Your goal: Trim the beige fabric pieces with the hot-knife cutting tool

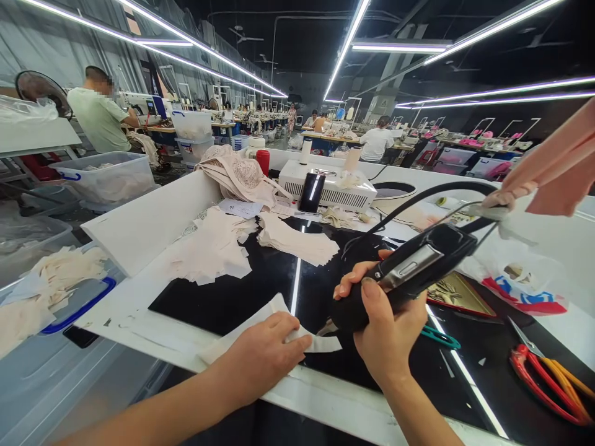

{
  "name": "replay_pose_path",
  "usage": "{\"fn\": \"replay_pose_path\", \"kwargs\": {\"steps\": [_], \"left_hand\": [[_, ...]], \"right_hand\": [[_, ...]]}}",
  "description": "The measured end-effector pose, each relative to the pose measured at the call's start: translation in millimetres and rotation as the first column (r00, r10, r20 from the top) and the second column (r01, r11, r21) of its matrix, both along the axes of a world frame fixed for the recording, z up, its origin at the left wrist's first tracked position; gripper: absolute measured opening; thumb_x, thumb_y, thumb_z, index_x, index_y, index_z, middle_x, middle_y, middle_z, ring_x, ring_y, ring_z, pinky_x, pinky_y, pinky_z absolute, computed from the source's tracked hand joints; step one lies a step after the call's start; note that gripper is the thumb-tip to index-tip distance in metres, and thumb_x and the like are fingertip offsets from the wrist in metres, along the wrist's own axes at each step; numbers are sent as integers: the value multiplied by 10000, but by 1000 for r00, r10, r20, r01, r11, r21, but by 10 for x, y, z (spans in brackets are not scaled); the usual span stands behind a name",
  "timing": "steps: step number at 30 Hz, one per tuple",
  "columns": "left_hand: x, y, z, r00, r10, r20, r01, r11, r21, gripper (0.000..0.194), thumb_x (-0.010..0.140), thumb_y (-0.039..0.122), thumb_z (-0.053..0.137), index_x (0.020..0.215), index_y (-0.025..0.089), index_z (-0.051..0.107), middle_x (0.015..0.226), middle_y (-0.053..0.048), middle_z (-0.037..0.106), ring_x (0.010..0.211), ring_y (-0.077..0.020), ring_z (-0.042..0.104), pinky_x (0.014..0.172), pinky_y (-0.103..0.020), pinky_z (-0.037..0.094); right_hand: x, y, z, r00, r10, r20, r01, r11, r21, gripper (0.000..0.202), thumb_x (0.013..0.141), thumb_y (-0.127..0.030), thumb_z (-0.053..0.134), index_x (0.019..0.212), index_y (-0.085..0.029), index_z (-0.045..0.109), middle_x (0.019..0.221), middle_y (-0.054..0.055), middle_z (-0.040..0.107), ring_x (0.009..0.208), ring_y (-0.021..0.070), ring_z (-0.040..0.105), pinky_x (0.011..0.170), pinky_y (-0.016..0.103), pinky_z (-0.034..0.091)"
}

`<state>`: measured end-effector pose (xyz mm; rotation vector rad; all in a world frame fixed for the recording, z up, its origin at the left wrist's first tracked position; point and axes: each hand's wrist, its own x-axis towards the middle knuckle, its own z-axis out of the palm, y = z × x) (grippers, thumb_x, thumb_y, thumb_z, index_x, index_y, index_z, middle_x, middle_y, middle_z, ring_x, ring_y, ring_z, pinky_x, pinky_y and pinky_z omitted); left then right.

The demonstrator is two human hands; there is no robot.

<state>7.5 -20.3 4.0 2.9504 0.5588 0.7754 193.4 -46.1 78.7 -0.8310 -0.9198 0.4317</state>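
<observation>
Left hand: Palm down, my left hand (272, 350) presses on a pale fabric piece (273, 306), apparently to keep it from sliding; whether thumb and fingers also pinch it, I cannot tell.
Right hand: My right hand (390, 331) wraps tightly around a black handheld tool (409, 266), thumb along its side, likely for steady aim.
Pale piece: It lies at the near edge of the glossy black panel (199, 303), its free end just beside the tool's nose; contact between them is unclear.
Cable: The thick cable (404, 210) arches behind the tool near a knotted pink cloth (548, 155), which seems to hold it up off the work surface.
Fabric stack: Cream pieces in a stack (297, 238) sit beyond my hands, presumably within reach yet out of the way.
Scissors: Red-handled scissors (521, 354) rest at my right, probably for easy pickup.
</observation>
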Motion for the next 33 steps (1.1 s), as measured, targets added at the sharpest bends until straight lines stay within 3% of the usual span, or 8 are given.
{"fn": "replay_pose_path", "kwargs": {"steps": [11, 28, 33], "left_hand": [[9, -12, -16, 1000, 7, 28, -7, 1000, 3, 213, 1023, 145, 555, 1220, 185, 626, 1114, -115, 638, 1027, -247, 678, 816, -337, 653], [-1, 7, 43, 1000, -11, 2, 11, 998, -68, 285, 984, 134, 644, 1262, 197, 628, 1077, -94, 625, 960, -237, 656, 775, -347, 653], [-3, -4, 65, 1000, -8, 12, 9, 997, -72, 200, 1030, 162, 577, 1218, 203, 631, 1040, -80, 618, 931, -222, 642, 769, -327, 635]], "right_hand": [[-70, 40, -30, 1000, 27, 14, -26, 999, -21, 336, 906, -313, 778, 1161, -291, 560, 850, -45, 645, 610, 138, 635, 595, 319, 566], [-153, 207, -51, 999, 54, 3, -54, 996, 70, 363, 918, -323, 781, 1196, -271, 554, 839, -57, 655, 610, 127, 628, 595, 301, 557], [-196, 207, -71, 997, 70, 34, -72, 996, 59, 272, 931, -300, 761, 1094, -270, 546, 837, -58, 656, 604, 123, 627, 578, 288, 548]]}}
